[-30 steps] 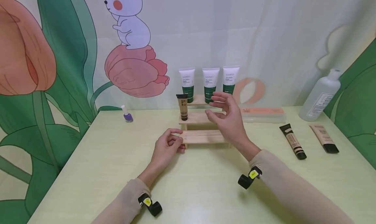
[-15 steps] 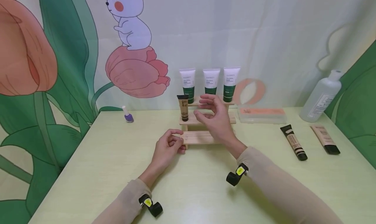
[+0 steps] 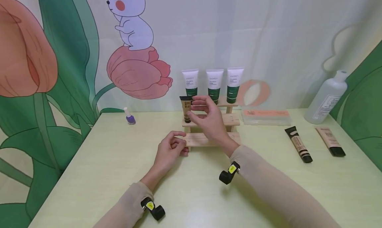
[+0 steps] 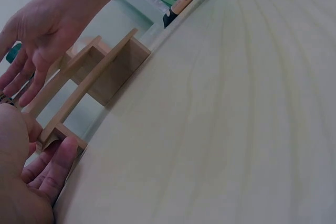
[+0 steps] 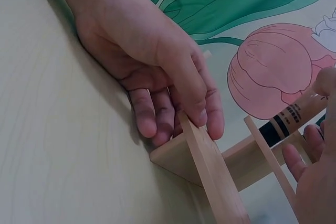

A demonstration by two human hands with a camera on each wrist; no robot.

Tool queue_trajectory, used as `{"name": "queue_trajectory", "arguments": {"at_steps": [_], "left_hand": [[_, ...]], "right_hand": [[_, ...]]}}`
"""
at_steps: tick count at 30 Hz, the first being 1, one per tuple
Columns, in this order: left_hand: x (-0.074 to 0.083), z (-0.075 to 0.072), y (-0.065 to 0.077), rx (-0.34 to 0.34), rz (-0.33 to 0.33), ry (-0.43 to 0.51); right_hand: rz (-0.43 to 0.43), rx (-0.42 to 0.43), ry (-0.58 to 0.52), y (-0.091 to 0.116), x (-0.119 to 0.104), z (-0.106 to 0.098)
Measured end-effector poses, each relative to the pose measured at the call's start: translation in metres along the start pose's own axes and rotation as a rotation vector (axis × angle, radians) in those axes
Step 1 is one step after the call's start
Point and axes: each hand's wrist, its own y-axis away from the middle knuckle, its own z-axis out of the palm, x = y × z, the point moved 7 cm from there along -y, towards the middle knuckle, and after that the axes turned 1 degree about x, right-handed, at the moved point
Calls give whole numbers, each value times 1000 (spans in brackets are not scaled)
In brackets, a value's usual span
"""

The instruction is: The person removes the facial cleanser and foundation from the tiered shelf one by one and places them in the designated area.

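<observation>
A small gold squeeze tube (image 3: 185,109) with a black top edge stands upright at the left end of the middle step of a three-step wooden display stand (image 3: 198,140). My right hand (image 3: 210,119) is at the tube's right side, thumb and fingers parted, thumb tip overlapping the tube. In the right wrist view, the tube (image 5: 295,116) runs up between that thumb and the fingers. My left hand (image 3: 168,149) pinches the left end of the lowest step, thumb on top and fingers beneath. Three white-and-green tubes (image 3: 214,83) stand along the top step.
A purple nail polish bottle (image 3: 129,116) stands at the left. Right of the stand are a clear flat case (image 3: 265,117), a black-and-beige tube (image 3: 298,144), a beige tube with a black cap (image 3: 330,142) and a large white bottle (image 3: 326,98). A printed curtain hangs behind.
My right hand has moved left across the stand, from in front of the white-and-green tubes to the gold tube. My left hand stays on the stand's lowest step.
</observation>
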Motion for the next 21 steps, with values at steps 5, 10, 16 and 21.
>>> {"name": "queue_trajectory", "arguments": {"at_steps": [5,10,16,21], "left_hand": [[0,1,-1,-3,3,9],[0,0,-1,1,-1,8],[-1,-1,-1,3,0,5],[0,0,-1,3,6,4]], "right_hand": [[21,5,15,0,2,4],[29,14,17,-2,4,8],[39,24,39,-5,8,11],[40,21,51,-7,8,12]]}}
